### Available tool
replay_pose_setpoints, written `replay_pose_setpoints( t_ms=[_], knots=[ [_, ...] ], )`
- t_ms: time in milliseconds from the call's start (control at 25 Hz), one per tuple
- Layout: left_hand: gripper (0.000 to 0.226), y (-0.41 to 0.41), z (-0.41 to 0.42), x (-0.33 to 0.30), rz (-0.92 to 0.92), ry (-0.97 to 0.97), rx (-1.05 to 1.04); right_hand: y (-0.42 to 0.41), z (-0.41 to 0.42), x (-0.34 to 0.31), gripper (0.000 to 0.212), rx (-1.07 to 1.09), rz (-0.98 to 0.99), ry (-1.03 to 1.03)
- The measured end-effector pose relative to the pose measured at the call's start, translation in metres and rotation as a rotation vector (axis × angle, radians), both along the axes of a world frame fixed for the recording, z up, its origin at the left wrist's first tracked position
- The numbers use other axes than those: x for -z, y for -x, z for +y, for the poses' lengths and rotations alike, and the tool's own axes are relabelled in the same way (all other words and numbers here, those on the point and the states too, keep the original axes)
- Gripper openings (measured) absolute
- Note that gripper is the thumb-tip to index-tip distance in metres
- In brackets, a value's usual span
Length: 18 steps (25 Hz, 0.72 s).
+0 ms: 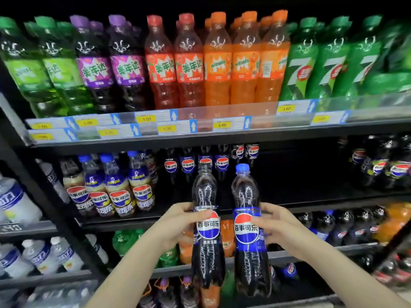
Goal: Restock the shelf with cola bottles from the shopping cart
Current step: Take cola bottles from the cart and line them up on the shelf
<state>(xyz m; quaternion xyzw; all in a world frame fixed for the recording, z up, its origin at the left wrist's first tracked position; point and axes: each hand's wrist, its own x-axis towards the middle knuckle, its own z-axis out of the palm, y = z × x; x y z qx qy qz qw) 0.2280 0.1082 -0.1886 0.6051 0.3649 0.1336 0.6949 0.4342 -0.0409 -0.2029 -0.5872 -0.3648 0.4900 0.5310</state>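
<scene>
My left hand [181, 221] grips a black-capped cola bottle [208, 258] round its label. My right hand [277, 227] grips a blue-capped cola bottle [249, 196] the same way. Both bottles stand upright, side by side, held in front of the middle shelf [311, 207]. Behind them, at the back of that shelf, stands a row of cola bottles [204, 162]. A dark gap [295, 172] lies on the shelf to the right of that row. The shopping cart is out of view.
The top shelf carries green, purple, red and orange soda bottles [218, 61] behind a price-tag rail [169, 124]. Light-coloured cola bottles [106, 192] stand at middle left, more cola bottles [382, 165] at middle right. Water bottles [13, 201] fill the left rack. Lower shelves hold mixed sodas.
</scene>
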Motion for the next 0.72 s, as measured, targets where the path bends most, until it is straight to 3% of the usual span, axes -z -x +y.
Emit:
replay_pose_setpoints(
  t_ms=[360,720],
  knots=[
    [0.033,-0.086,0.007,0.011,-0.014,-0.03,0.09,-0.072,-0.012,0.009,0.059,0.125,0.015,-0.039],
    [0.048,-0.154,0.044,0.054,-0.058,-0.103,0.084,-0.146,0.028,0.055,0.048,0.138,-0.004,-0.087]
  ],
)
